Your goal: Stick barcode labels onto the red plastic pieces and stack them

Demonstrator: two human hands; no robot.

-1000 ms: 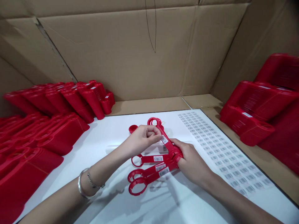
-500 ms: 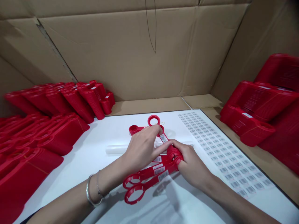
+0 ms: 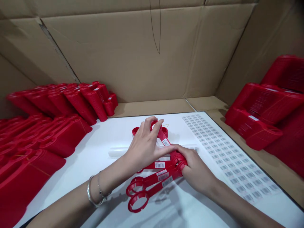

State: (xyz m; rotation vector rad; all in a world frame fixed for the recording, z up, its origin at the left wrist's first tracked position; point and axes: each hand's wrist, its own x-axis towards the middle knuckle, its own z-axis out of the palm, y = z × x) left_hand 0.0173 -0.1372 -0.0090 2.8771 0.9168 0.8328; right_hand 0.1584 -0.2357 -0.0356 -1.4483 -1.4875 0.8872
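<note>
A fan of several flat red plastic pieces point(image 3: 152, 180), each with a ring end and a small barcode sticker, lies on the white sheet point(image 3: 95, 164). My right hand point(image 3: 193, 169) pinches the joined ends of the fan at its right. My left hand point(image 3: 146, 144) rests on top of the upper pieces, fingers stretched toward the ring ends point(image 3: 156, 125), thumb pointing at the joined end. A clear tube point(image 3: 117, 151) lies behind my left hand.
Stacks of the same red pieces point(image 3: 54, 126) fill the left side, and more red stacks point(image 3: 266, 114) sit at the right. A sheet of barcode stickers point(image 3: 225, 155) lies right of my hands. Cardboard walls point(image 3: 142, 53) enclose the back and sides.
My left hand moved from pinching one upper piece to lying spread over the upper pieces. The lower pieces of the fan swung slightly down and left.
</note>
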